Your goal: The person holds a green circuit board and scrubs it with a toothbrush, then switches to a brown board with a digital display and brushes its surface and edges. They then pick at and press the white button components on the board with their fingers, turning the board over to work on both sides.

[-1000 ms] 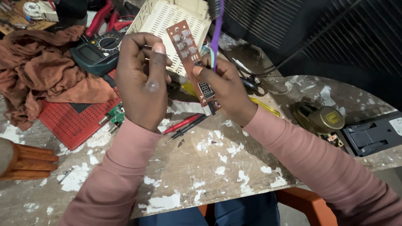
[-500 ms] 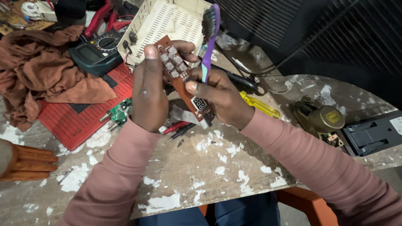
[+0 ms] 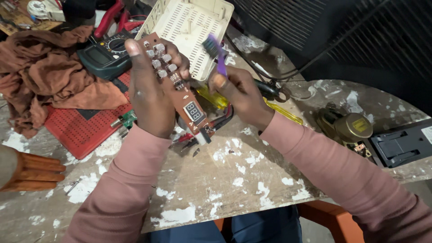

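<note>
1. I see my left hand (image 3: 150, 92) with fingers clamped around a brown circuit board (image 3: 177, 85), held tilted above the table (image 3: 234, 189).
2. My right hand (image 3: 243, 96) grips a purple brush (image 3: 217, 55), bristles just beside the board.
3. A meter (image 3: 105, 55) and red tray (image 3: 83, 128) lie behind.

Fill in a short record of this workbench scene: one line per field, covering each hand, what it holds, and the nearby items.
Left hand: holds a brown circuit board with buttons and a small display
Right hand: holds a purple brush, bristles up
Behind the hands: cream vented casing
Far left: multimeter, brown cloth, red perforated tray
Surface: worn table with flaking paint
</note>
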Motion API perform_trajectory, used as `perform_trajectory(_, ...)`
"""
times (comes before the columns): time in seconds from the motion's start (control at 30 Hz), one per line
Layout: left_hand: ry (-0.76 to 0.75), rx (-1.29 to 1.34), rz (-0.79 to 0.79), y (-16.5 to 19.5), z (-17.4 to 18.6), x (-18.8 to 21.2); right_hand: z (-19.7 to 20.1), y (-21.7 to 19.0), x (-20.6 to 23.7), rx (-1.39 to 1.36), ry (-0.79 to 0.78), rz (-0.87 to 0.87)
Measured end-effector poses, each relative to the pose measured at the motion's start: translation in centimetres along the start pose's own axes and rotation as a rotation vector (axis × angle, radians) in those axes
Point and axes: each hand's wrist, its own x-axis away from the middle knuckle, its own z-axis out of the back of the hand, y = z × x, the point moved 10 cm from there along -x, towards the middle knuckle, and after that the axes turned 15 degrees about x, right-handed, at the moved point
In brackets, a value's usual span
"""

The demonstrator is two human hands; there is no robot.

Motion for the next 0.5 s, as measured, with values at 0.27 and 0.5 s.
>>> perform_trajectory(0.27,0.051,-0.054,-0.032,0.9,0.0,0.1,1.2,-1.0,0.2,0.203,0.144,0.048)
perform_trajectory(0.5,0.033,0.010,-0.018,0.9,0.1,0.0,2.0,-1.2,0.4,0.389,0.301,0.015)
